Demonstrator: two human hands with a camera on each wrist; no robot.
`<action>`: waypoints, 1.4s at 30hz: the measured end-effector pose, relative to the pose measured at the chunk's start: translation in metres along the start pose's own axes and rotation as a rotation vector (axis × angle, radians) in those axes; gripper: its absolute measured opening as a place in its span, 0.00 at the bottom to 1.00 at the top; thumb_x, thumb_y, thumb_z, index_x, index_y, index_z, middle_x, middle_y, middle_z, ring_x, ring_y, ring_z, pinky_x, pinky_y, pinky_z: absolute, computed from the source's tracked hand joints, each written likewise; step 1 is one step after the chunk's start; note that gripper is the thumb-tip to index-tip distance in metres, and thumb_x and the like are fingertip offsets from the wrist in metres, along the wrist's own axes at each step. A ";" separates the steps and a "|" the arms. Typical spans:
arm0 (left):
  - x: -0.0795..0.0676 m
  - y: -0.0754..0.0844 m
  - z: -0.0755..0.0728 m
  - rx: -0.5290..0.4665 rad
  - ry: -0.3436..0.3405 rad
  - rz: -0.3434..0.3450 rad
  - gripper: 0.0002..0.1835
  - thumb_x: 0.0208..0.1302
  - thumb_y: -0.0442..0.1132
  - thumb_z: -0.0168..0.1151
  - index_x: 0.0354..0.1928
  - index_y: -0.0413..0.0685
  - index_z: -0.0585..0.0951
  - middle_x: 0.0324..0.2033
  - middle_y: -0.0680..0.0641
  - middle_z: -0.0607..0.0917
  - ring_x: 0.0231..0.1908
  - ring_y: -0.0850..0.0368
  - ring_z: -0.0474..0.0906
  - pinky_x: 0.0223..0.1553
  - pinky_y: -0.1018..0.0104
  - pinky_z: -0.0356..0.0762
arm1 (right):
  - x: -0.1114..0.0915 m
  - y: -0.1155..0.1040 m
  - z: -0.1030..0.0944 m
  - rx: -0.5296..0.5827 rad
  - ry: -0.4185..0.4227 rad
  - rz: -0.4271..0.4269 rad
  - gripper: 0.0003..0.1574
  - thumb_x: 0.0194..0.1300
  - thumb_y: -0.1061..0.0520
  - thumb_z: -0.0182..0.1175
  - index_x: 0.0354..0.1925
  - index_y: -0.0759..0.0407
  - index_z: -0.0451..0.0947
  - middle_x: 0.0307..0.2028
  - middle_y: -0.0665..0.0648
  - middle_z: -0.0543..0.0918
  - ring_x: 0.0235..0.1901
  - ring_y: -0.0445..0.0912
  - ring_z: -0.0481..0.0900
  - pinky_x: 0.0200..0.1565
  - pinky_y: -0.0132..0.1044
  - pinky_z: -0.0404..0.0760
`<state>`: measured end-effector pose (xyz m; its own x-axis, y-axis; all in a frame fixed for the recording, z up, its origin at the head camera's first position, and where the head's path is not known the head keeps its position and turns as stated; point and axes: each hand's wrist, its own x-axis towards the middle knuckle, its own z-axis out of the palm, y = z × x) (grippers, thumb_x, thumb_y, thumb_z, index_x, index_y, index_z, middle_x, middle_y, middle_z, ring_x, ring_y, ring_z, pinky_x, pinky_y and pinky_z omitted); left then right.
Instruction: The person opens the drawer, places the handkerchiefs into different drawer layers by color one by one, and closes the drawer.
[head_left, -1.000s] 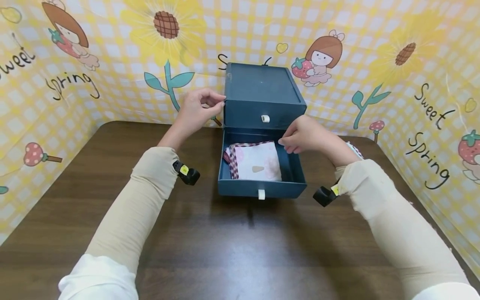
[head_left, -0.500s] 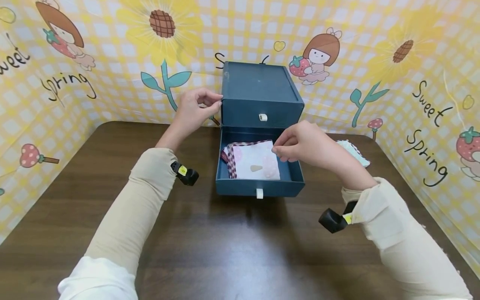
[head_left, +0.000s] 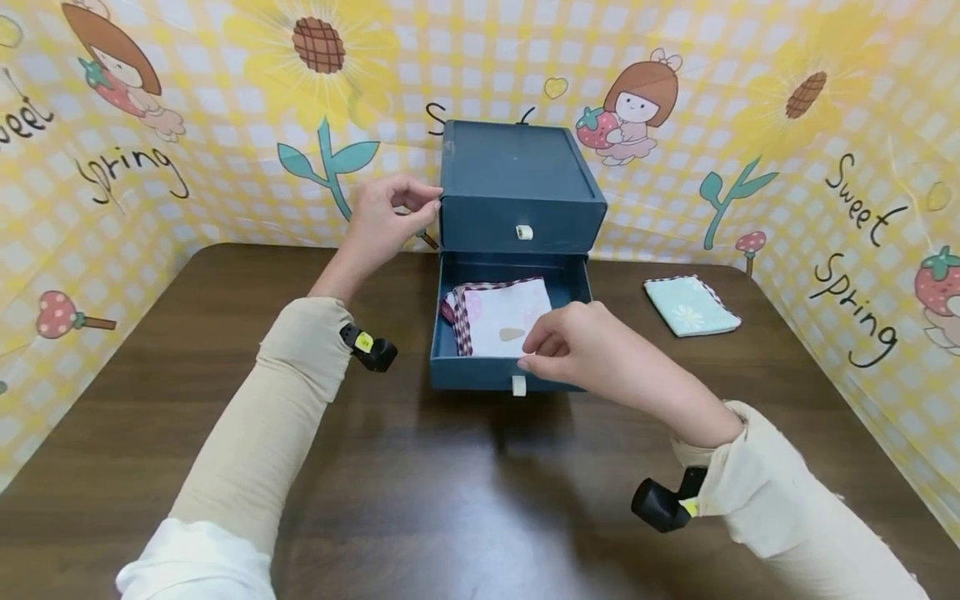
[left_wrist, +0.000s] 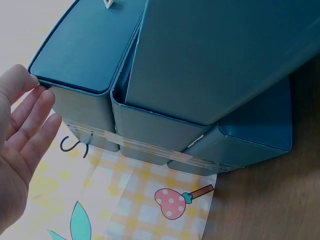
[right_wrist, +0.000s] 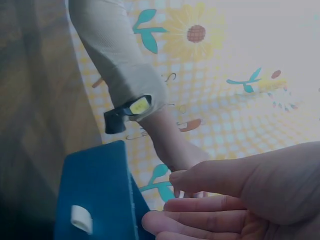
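Reaching the white tab (head_left: 519, 386) on the blue drawer (head_left: 472, 375) seems the step, so the right hand (head_left: 592, 354) should dip (nothing's between its close fingers). Near the back edge of the table (head_left: 375, 467), the drawer faces the front edge; long side unclear. The left hand (head_left: 382, 217) touches the box (head_left: 517, 162), fingers loosely bent.

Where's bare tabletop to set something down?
Bare: wooden tabletop before the open drawer, between left sleeve and right sleeve; left of the left sleeve; a strip between drawer and mint folded cloth. Crowded: the drawer, with white folded cloth inside and right grip at its front.
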<state>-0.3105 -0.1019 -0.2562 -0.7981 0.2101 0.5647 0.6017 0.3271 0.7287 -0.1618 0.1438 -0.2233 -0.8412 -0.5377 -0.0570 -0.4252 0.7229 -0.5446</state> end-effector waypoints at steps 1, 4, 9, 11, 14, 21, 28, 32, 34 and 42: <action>0.000 0.000 0.001 -0.006 0.000 -0.003 0.09 0.58 0.34 0.62 0.40 0.38 0.82 0.37 0.43 0.84 0.28 0.61 0.77 0.27 0.72 0.70 | -0.001 0.001 0.002 0.004 -0.006 -0.001 0.07 0.58 0.58 0.63 0.34 0.61 0.83 0.28 0.51 0.83 0.28 0.40 0.80 0.33 0.33 0.79; 0.002 0.001 0.003 -0.021 -0.001 -0.010 0.09 0.58 0.33 0.61 0.40 0.36 0.82 0.37 0.42 0.84 0.29 0.61 0.77 0.27 0.73 0.70 | -0.002 0.005 0.006 0.013 -0.017 0.010 0.07 0.58 0.58 0.63 0.34 0.61 0.83 0.28 0.50 0.83 0.28 0.40 0.79 0.33 0.34 0.78; -0.002 0.018 0.003 -0.029 -0.005 -0.026 0.10 0.58 0.30 0.60 0.40 0.32 0.81 0.37 0.39 0.83 0.28 0.62 0.77 0.28 0.74 0.70 | -0.005 0.014 0.013 0.024 -0.037 0.034 0.06 0.58 0.59 0.63 0.34 0.60 0.83 0.27 0.50 0.83 0.27 0.39 0.79 0.33 0.33 0.78; -0.004 0.026 0.002 -0.022 -0.003 -0.020 0.09 0.58 0.29 0.60 0.40 0.31 0.81 0.37 0.38 0.83 0.28 0.62 0.76 0.29 0.75 0.71 | -0.006 0.018 0.018 0.032 -0.040 0.035 0.06 0.57 0.59 0.63 0.33 0.61 0.83 0.26 0.49 0.83 0.27 0.39 0.79 0.32 0.32 0.78; -0.004 0.029 0.002 -0.019 0.001 -0.017 0.09 0.58 0.29 0.60 0.40 0.31 0.81 0.38 0.38 0.83 0.28 0.62 0.76 0.29 0.75 0.71 | -0.006 0.024 0.024 0.049 -0.052 0.039 0.06 0.57 0.59 0.63 0.32 0.60 0.83 0.25 0.48 0.83 0.25 0.38 0.78 0.30 0.32 0.77; 0.003 0.007 0.004 -0.016 0.005 -0.004 0.10 0.58 0.32 0.61 0.40 0.35 0.82 0.37 0.41 0.84 0.28 0.61 0.77 0.28 0.74 0.71 | -0.008 0.037 0.039 0.093 -0.076 0.048 0.06 0.59 0.59 0.62 0.33 0.61 0.83 0.22 0.48 0.81 0.23 0.39 0.76 0.28 0.33 0.76; 0.002 0.004 0.003 -0.017 0.006 -0.020 0.10 0.58 0.33 0.62 0.41 0.37 0.82 0.37 0.42 0.84 0.29 0.61 0.77 0.29 0.74 0.71 | -0.007 0.044 0.053 0.117 -0.084 0.028 0.08 0.61 0.57 0.59 0.30 0.60 0.82 0.20 0.49 0.80 0.22 0.39 0.75 0.26 0.33 0.75; 0.001 0.003 0.001 -0.013 0.008 -0.021 0.10 0.58 0.34 0.62 0.40 0.37 0.82 0.37 0.42 0.84 0.29 0.61 0.77 0.29 0.74 0.71 | -0.004 0.047 0.060 0.135 -0.087 0.016 0.12 0.64 0.57 0.57 0.26 0.59 0.81 0.20 0.50 0.80 0.22 0.42 0.77 0.26 0.33 0.76; 0.000 0.003 0.000 -0.010 0.010 -0.022 0.10 0.58 0.33 0.62 0.40 0.37 0.82 0.37 0.42 0.84 0.29 0.62 0.77 0.29 0.74 0.71 | -0.004 0.049 0.064 0.155 -0.095 0.021 0.12 0.64 0.57 0.56 0.27 0.61 0.81 0.21 0.51 0.81 0.23 0.42 0.78 0.27 0.32 0.77; -0.001 0.001 0.001 -0.015 0.011 -0.002 0.10 0.58 0.33 0.62 0.40 0.37 0.82 0.37 0.42 0.84 0.29 0.61 0.77 0.28 0.73 0.72 | -0.002 0.052 0.069 0.225 -0.095 0.044 0.12 0.65 0.57 0.55 0.32 0.65 0.81 0.25 0.54 0.82 0.25 0.41 0.80 0.30 0.32 0.79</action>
<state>-0.3093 -0.1014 -0.2565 -0.7990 0.1996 0.5672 0.6005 0.3140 0.7354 -0.1593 0.1523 -0.3094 -0.8175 -0.5539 -0.1578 -0.2945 0.6375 -0.7119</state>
